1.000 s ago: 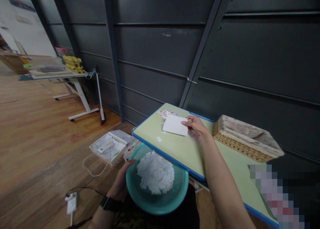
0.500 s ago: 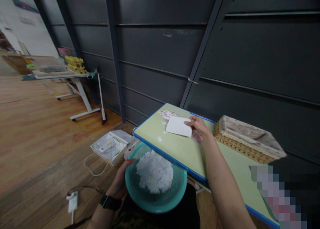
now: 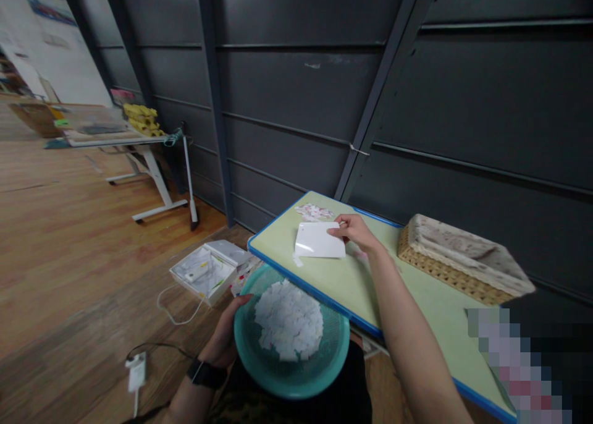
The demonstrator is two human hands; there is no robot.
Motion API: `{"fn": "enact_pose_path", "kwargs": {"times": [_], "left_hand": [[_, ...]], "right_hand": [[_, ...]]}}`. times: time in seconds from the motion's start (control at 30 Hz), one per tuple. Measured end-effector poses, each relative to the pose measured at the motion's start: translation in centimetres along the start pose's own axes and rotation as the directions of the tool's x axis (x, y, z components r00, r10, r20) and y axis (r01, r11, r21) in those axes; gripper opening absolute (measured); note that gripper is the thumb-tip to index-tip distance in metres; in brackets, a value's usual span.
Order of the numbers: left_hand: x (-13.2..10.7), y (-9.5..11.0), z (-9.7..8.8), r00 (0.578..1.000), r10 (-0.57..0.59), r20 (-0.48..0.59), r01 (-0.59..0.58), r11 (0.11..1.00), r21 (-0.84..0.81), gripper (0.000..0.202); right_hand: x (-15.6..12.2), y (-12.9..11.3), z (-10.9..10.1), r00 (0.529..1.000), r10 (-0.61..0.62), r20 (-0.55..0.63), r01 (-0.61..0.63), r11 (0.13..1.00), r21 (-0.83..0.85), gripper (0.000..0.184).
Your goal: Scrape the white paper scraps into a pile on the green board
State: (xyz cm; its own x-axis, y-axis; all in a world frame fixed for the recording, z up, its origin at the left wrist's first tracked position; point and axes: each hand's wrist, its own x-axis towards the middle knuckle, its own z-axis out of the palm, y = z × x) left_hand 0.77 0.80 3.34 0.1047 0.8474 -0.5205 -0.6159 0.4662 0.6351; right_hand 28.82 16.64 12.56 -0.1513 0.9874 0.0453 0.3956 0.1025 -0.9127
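Note:
My left hand [image 3: 228,330] grips the left rim of a green plastic basin [image 3: 334,350], its thumb over the edge and its other fingers hidden. A heap of small white paper scraps [image 3: 290,319] fills the middle of the basin. Over the table, my right hand [image 3: 353,231] pinches the right side of a flat white scraper [image 3: 317,241], which has a small hole near its upper left corner. A few white scraps [image 3: 298,261] lie at the scraper's lower left edge. Just beyond it rests a small pile of pinkish-white scraps [image 3: 314,212].
The pale green table [image 3: 343,282] has a blue edge. On its right stands a cloth-lined wicker basket [image 3: 456,266]. An open white box [image 3: 206,272] with a cable lies on the floor at left, near a power strip [image 3: 136,372]. A dark panel wall [image 3: 296,102] rises behind.
My right hand has drawn the scraper left across the table, toward the basin side, bringing it up to the loose scraps. My left hand still grips the basin.

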Motion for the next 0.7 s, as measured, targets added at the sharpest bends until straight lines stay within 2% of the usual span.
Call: {"fn": "enact_pose_path", "kwargs": {"times": [0.17, 0.23, 0.37, 0.53, 0.63, 0.7], "left_hand": [[0.4, -0.3, -0.5, 0.999, -0.032, 0.005, 0.032, 0.999, -0.001, 0.018], [0.5, -0.5, -0.6, 0.999, -0.037, 0.004, 0.038, 0.999, -0.006, 0.016], [0.3, -0.5, -0.4, 0.998, -0.034, 0.053, 0.035, 0.999, -0.024, 0.017], [0.5, -0.7, -0.4, 0.998, -0.042, 0.042, 0.044, 0.998, -0.040, 0.013], [0.9, -1.8, -0.6, 0.992, -0.074, 0.106, 0.078, 0.996, -0.033, 0.013], [1.0, -3.0, -0.5, 0.980, -0.130, 0.154, 0.137, 0.990, -0.038, 0.013]], "right_hand": [[-0.3, 0.1, 0.0, 0.970, 0.039, 0.240, -0.043, 0.999, 0.010, 0.034], [-0.4, 0.2, -0.1, 0.958, 0.042, 0.283, -0.055, 0.998, 0.038, 0.034], [-0.6, 0.2, -0.9, 0.976, 0.056, 0.210, -0.083, 0.989, 0.123, 0.036], [-0.6, 0.4, -1.7, 0.982, 0.090, 0.165, -0.117, 0.980, 0.159, 0.038], [-0.3, 0.8, -2.3, 0.996, 0.080, 0.045, -0.088, 0.976, 0.202, 0.042], [-0.2, 1.4, -2.9, 0.996, 0.092, 0.008, -0.092, 0.974, 0.206, 0.044]]}}
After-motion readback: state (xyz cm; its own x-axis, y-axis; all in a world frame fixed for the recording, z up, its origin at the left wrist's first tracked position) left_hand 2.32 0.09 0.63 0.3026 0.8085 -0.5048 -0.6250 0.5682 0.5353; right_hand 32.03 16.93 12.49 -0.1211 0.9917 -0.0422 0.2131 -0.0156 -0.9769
